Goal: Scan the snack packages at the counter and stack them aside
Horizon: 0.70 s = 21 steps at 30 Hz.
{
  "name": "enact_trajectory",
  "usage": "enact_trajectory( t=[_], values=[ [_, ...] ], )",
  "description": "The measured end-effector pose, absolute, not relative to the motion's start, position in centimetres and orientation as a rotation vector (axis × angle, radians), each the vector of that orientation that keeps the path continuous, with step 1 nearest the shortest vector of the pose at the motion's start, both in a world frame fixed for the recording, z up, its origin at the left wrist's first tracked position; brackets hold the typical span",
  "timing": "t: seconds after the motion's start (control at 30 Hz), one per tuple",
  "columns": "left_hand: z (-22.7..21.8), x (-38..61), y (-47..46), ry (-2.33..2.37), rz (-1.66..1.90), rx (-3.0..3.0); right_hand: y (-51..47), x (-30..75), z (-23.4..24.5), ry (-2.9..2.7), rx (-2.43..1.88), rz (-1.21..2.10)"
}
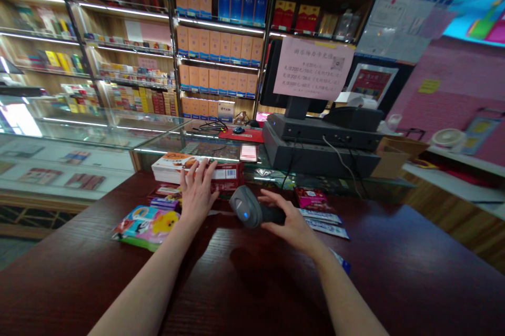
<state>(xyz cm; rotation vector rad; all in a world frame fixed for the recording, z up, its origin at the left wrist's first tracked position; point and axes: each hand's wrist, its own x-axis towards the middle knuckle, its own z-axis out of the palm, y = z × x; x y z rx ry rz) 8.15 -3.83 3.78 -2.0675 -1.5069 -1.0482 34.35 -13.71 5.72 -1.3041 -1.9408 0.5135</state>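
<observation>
My left hand (197, 194) rests with spread fingers against a stack of flat printed boxes (189, 166), which lies on a dark red wooden counter (276, 283). My right hand (286, 220) is curled around the dark handle of a grey handheld barcode scanner (246, 207), whose head points left with a small blue light showing. The scanner sits just right of my left hand, close to the boxes. A red carton (226, 178) lies at the stack's right end.
On the counter lie a colourful duck-print packet (145, 226), a red snack bag (310, 199) and several blue-and-white strips (323, 223). Behind stand a glass display case (197, 146), a black till with a printed notice (313, 68), and shelves of boxed goods.
</observation>
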Motion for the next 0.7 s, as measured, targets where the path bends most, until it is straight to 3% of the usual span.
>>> enact_trajectory(
  t=[0.7],
  values=[
    [3.37,7.85,-3.46,-1.500,-1.062,-2.076,-13.54,34.62,5.40,-1.924,-1.280,0.502]
  ],
)
